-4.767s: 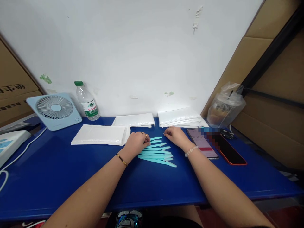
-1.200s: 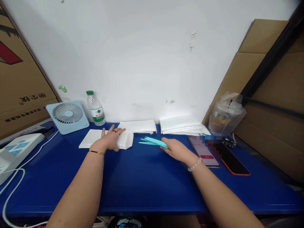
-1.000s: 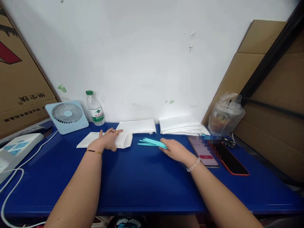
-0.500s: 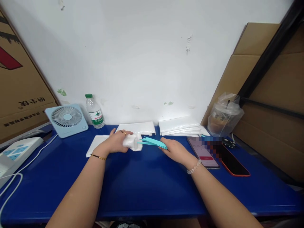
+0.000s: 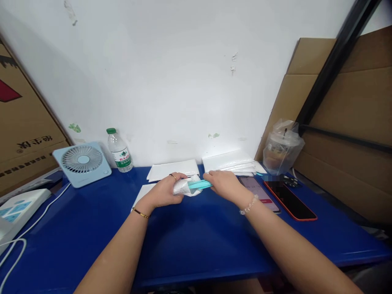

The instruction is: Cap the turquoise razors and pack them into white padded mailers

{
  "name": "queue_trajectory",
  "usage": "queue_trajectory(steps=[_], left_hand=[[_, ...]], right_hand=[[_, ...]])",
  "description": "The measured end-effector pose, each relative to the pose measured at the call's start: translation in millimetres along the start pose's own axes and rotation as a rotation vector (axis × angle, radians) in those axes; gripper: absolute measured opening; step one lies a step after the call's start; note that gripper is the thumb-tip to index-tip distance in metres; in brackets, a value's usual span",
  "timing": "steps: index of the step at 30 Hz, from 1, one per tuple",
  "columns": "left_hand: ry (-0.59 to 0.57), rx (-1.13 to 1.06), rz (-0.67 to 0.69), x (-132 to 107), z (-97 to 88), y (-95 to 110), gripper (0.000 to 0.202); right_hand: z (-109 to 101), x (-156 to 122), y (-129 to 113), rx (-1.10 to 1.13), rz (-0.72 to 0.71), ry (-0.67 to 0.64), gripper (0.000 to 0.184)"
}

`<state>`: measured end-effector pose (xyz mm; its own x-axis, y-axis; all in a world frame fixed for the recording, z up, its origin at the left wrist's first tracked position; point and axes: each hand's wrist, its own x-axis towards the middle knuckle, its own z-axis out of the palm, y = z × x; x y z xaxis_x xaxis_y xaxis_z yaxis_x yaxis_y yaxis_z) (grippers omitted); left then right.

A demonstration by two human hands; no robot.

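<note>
Blue fan (image 5: 83, 160); green-capped bottle (image 5: 121, 157), upright, on the blue surface (image 5: 196, 245). Left hand (image 5: 167, 190): grip pinching a white envelope (image 5: 181, 187), open mouth facing right. Turquoise sticks (image 5: 200, 185): one bundle, left ends inside that mouth. Right hand (image 5: 225, 185): grip pinching the bundle's right end. Red-edged phone (image 5: 290, 200), lying flat.

Two hands (image 5: 168, 190), two phones (image 5: 290, 201), one fan (image 5: 83, 164), one bottle (image 5: 119, 153) and one cup (image 5: 280, 150) show. The turquoise sticks (image 5: 199, 185) overlap uncountably.

The person's left hand (image 5: 165, 191) grips a white pouch (image 5: 181, 187), its mouth around turquoise sticks (image 5: 199, 184) the right hand (image 5: 226, 185) holds.
</note>
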<state>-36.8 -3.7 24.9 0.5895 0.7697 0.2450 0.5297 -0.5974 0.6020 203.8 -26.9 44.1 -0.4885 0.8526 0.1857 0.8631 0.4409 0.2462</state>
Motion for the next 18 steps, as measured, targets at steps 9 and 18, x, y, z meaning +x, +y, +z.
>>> queue_trajectory(steps=[9,18], left_hand=[[0.147,-0.112,0.056,0,2.4,7,0.088],[0.491,-0.364,0.041,-1,-10.6,15,0.079]], right_hand=[[-75,45,-32,-0.2,-0.244,0.023,0.019],[-148,78,-62,-0.253,-0.32,0.006,0.015]])
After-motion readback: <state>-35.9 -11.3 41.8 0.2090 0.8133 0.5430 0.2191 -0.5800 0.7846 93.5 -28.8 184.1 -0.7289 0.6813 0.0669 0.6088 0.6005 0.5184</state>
